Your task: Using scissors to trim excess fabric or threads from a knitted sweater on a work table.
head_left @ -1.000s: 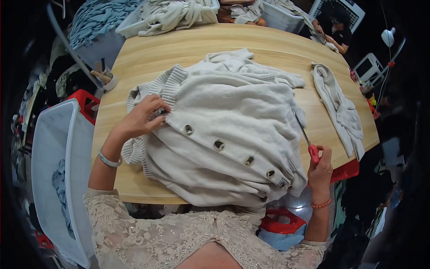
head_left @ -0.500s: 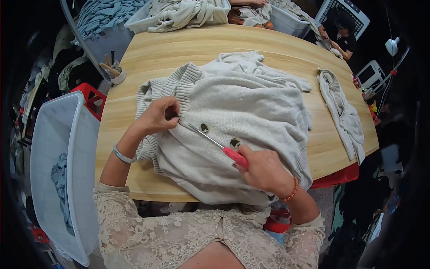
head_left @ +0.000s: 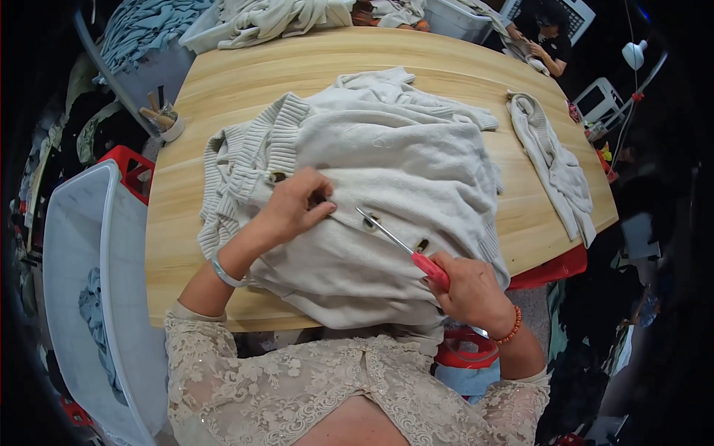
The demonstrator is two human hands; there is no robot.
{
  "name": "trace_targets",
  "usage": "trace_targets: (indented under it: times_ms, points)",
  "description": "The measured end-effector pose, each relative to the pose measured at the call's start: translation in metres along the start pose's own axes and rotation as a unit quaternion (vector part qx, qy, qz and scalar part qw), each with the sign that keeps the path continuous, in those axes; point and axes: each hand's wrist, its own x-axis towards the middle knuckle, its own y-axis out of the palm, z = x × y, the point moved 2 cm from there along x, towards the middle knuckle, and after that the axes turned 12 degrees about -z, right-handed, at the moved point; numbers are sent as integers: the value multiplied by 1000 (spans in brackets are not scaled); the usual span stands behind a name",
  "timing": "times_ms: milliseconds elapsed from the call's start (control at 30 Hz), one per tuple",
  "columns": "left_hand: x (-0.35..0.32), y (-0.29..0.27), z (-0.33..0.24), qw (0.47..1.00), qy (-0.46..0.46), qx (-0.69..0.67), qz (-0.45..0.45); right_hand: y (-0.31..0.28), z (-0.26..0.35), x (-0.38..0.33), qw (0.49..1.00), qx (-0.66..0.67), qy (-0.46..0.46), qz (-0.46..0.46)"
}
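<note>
A cream knitted cardigan (head_left: 416, 171) with ribbed edging lies rumpled in front of me. Dark buttons run across it: one button (head_left: 277, 178) beside my left wrist, another button (head_left: 370, 219) under the tool's tip, and a third button (head_left: 422, 245) near my right fingers. My left hand (head_left: 297, 202) is closed in a pinch on the button band, with something dark showing between thumb and fingers. In my closed right hand (head_left: 472, 290) is a slim metal-shafted tool (head_left: 416, 256) with a pinkish-red handle, its tip pointing toward my left hand.
The wooden table (head_left: 245, 74) curves away from me. A smaller cream knit piece (head_left: 554, 160) lies at its right. A cup of tools (head_left: 171, 126) stands at the left edge, above a white bin (head_left: 111, 245). Across the table, a person (head_left: 547, 41) handles fabric.
My left hand has moved right along the button band, uncovering a button behind it. My right hand has shifted right and slightly down with the tool. The whole view has shifted a little.
</note>
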Motion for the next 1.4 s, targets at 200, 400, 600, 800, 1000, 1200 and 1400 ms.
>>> trace_targets:
  times_ms: [200,400,600,800,1000,1200,1400]
  points:
    - [3,-3,1,990,-108,-57,74,22,5,-7,999,18,0,45]
    - [-8,16,-42,979,183,84,1,27,-3,-21,993,118,2,-19]
    - [4,56,-44,990,107,31,90,10,-27,-67,996,57,51,-48]
    - [4,60,-49,988,6,-13,152,30,-28,-81,996,52,68,-25]
    - [-9,87,-87,972,224,70,7,32,-46,-92,980,148,35,-132]
    - [-5,120,-100,970,181,164,6,20,-64,-129,973,113,123,-160]
    - [-3,142,-100,955,188,223,-45,23,-70,-137,967,103,150,-177]
